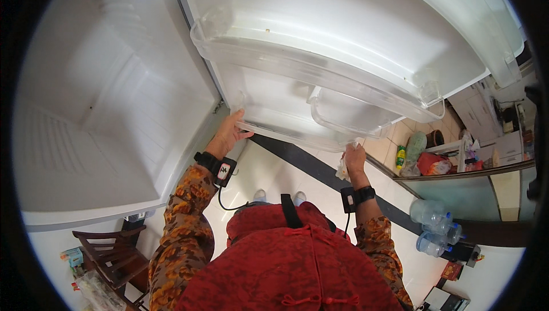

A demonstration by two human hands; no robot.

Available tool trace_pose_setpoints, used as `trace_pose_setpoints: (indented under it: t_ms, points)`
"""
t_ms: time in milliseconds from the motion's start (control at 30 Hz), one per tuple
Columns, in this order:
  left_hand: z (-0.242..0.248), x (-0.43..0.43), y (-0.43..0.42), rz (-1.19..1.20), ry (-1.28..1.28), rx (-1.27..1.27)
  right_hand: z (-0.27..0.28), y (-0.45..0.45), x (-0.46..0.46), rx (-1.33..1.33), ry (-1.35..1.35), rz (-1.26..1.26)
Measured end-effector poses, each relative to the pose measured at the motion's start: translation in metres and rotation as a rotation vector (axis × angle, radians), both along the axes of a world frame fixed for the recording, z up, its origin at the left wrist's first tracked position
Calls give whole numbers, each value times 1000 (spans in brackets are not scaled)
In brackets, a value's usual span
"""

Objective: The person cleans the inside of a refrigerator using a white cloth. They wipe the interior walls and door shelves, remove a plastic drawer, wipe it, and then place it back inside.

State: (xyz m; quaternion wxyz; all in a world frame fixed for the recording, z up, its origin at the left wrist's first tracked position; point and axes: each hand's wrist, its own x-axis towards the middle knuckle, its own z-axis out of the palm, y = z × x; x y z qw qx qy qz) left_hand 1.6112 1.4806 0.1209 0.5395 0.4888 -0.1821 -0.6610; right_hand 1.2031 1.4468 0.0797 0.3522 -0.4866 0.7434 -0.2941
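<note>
A refrigerator stands with its door wide before me. My left hand [230, 131] touches the left end of the lowest clear plastic door shelf [296, 138], thumb at the rim and fingers spread under it. My right hand [354, 159] is closed on a crumpled white cloth or tissue [342, 170] at the right end of that same shelf. Above sit a small clear door compartment [343, 116] and a longer clear door shelf [309, 62]. The bare white refrigerator interior [128, 96] lies at the left.
A wooden chair [111, 259] stands at the lower left beside bagged goods. Several large water bottles [431, 212] lie at the right near a glass-panelled partition [454, 197]. Past it are a green melon or gourd [416, 146], a yellow-green bottle [400, 157] and a red bag [431, 163].
</note>
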Motion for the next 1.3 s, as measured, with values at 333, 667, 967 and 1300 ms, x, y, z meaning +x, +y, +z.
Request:
trace_pose_setpoints:
  t_ms: [333, 667, 967, 1300]
  points:
    - [-12, -4, -13, 179, 20, 236, -39, -15, -7, -36, 324, 458]
    - [1, 1, -1, 86, 13, 87, -39, -14, -3, 123, -102, -48]
    - [-11, 8, -8, 111, 19, 131, 0, -3, 21, 135, -61, -33]
    - [-10, 12, -7, 202, 52, 190, -19, 31, 1, 351, -921, -316]
